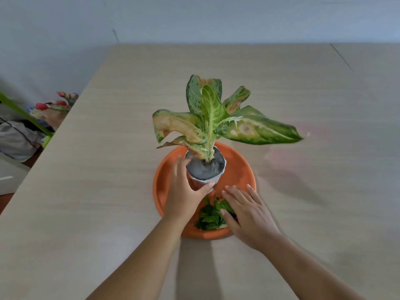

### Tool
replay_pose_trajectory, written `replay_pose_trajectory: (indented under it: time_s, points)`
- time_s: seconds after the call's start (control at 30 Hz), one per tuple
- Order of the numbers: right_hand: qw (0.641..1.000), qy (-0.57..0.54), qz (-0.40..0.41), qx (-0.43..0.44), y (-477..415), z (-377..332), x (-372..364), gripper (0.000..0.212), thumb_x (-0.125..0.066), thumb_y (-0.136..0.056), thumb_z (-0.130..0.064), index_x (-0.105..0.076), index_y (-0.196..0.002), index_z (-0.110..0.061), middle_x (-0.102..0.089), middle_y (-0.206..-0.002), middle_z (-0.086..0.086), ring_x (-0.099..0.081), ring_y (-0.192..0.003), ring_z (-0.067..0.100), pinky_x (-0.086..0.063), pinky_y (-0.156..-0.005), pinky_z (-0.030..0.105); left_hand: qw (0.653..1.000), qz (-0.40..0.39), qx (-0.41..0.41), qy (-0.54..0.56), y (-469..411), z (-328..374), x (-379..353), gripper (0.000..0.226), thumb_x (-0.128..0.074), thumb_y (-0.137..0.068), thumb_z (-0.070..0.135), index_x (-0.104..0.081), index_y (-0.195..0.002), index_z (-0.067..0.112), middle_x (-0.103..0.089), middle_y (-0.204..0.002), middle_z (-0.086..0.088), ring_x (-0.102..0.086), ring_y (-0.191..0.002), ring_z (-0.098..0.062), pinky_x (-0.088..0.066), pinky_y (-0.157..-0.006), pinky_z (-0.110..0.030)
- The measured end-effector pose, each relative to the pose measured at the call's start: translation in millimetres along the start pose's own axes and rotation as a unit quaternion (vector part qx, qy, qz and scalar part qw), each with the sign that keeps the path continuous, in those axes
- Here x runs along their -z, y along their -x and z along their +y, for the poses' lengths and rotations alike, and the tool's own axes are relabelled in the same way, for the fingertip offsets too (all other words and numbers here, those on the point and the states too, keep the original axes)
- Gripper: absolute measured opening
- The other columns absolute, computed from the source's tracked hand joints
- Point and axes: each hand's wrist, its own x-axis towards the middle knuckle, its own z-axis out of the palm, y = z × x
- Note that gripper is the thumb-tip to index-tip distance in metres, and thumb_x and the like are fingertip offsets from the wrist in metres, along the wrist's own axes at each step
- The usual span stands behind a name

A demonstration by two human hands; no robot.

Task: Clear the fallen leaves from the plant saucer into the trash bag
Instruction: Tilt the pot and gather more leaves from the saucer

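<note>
Off the bench's left edge lie a bunch of red-budded flowers (56,105), a green stick (26,115) and some grey cloth (18,139), well apart from the work. Standing in the orange saucer (238,167) is a white pot (205,167) of dark soil, its plant (214,118) spreading broad, yellow-blotched leaves over the saucer's far half. The pale wood-grain bench (108,180) meets a plain grey-white wall (194,18) along its far edge. The left hand (184,191) is curled around the pot's near-left side, gripping it. The right hand (244,208) lies flat with fingers spread, holding nothing, resting on the fallen leaves (211,217). These are small, dark green and heaped in the saucer's near part, toward the bench's near edge.
</note>
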Motion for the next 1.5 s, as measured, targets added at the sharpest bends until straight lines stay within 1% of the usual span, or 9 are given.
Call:
replay_pose_trajectory:
  time_s: [0.07,0.17,0.33,0.47,0.6,0.8,1.0,1.17,1.5]
  points:
    - [0.999,-0.010,-0.044,0.002,-7.7,-9.3,4.9,0.064,-0.024,-0.094,-0.056,-0.042,-0.143,-0.020,-0.039,-0.151,-0.003,-0.026,-0.144,0.014,-0.007,-0.119,0.031,0.999,0.000,0.046,0.019,12.1,-0.7,10.9,0.081,-0.080,-0.073,0.041,-0.035,-0.140,0.029,-0.042,-0.142,0.012,-0.040,-0.130,-0.003,-0.038,-0.102,-0.019]
    - [0.993,-0.053,-0.110,0.005,-16.4,-25.7,11.2,0.061,-0.024,-0.096,-0.057,-0.039,-0.144,-0.023,-0.030,-0.156,-0.004,-0.018,-0.146,0.016,-0.018,-0.116,0.035,0.994,-0.002,0.113,-0.006,32.5,-2.9,26.4,0.059,-0.067,-0.086,0.039,-0.041,-0.137,0.028,-0.047,-0.137,0.012,-0.046,-0.125,-0.006,-0.042,-0.100,-0.025]
    - [0.979,-0.161,-0.123,-0.015,-6.3,-28.3,32.0,0.047,-0.044,-0.098,-0.039,-0.042,-0.141,-0.018,-0.040,-0.149,0.001,-0.031,-0.139,0.017,-0.026,-0.111,0.033,0.977,-0.119,0.022,-0.174,64.5,-17.3,35.2,0.027,-0.058,-0.089,0.024,-0.060,-0.116,0.017,-0.064,-0.109,0.001,-0.058,-0.105,-0.019,-0.043,-0.102,-0.038]
    - [0.988,-0.101,-0.104,-0.048,2.4,-14.4,35.9,0.052,-0.042,-0.099,-0.036,-0.033,-0.147,-0.016,-0.026,-0.157,0.000,-0.014,-0.147,0.015,-0.020,-0.115,0.032,0.954,-0.157,0.003,-0.256,68.7,-16.6,37.0,0.039,-0.054,-0.086,0.016,-0.059,-0.125,0.013,-0.063,-0.123,-0.002,-0.054,-0.118,-0.023,-0.020,-0.117,-0.035]
    - [0.989,-0.093,-0.110,-0.039,13.6,-27.9,34.5,0.052,-0.044,-0.098,-0.035,-0.035,-0.145,-0.015,-0.030,-0.154,0.001,-0.022,-0.143,0.016,-0.021,-0.114,0.029,0.940,-0.205,0.015,-0.272,64.5,-15.9,48.5,0.052,-0.052,-0.086,0.019,-0.050,-0.138,0.013,-0.053,-0.142,-0.004,-0.045,-0.132,-0.024,-0.027,-0.116,-0.035]
    - [0.981,-0.114,-0.146,-0.064,36.9,-63.8,31.3,0.054,-0.046,-0.096,-0.030,-0.033,-0.146,-0.013,-0.035,-0.150,0.003,-0.029,-0.140,0.021,-0.024,-0.113,0.033,0.922,-0.250,0.015,-0.296,67.3,-16.0,75.4,0.057,-0.053,-0.085,0.020,-0.047,-0.142,0.015,-0.048,-0.147,-0.003,-0.040,-0.136,-0.023,-0.020,-0.117,-0.031]
    - [0.962,-0.167,-0.151,-0.156,40.8,-80.2,20.8,0.060,-0.058,-0.091,-0.029,-0.036,-0.145,-0.015,-0.040,-0.144,0.004,-0.035,-0.131,0.027,-0.031,-0.109,0.037,0.899,-0.324,-0.018,-0.293,72.2,-16.0,79.7,0.074,-0.057,-0.080,0.054,-0.040,-0.144,0.023,-0.046,-0.144,0.000,-0.042,-0.131,-0.024,-0.034,-0.110,-0.039]
    - [0.954,-0.129,-0.209,-0.173,31.1,-82.2,21.5,0.069,-0.068,-0.084,-0.031,-0.037,-0.145,-0.023,-0.040,-0.138,0.007,-0.037,-0.126,0.032,-0.034,-0.105,0.038,0.883,-0.379,-0.059,-0.272,71.3,-13.5,61.2,0.086,-0.064,-0.073,0.065,-0.036,-0.146,0.028,-0.044,-0.140,0.004,-0.042,-0.123,-0.022,-0.038,-0.103,-0.036]
    - [0.957,-0.119,-0.185,-0.189,25.4,-85.6,10.1,0.052,-0.073,-0.078,-0.021,-0.055,-0.127,-0.026,-0.042,-0.109,0.003,-0.050,-0.104,0.028,-0.045,-0.089,0.036,0.914,-0.364,-0.029,-0.176,67.9,-25.2,51.2,0.048,-0.073,-0.074,0.028,-0.064,-0.120,0.020,-0.049,-0.109,-0.002,-0.047,-0.105,-0.024,-0.044,-0.091,-0.037]
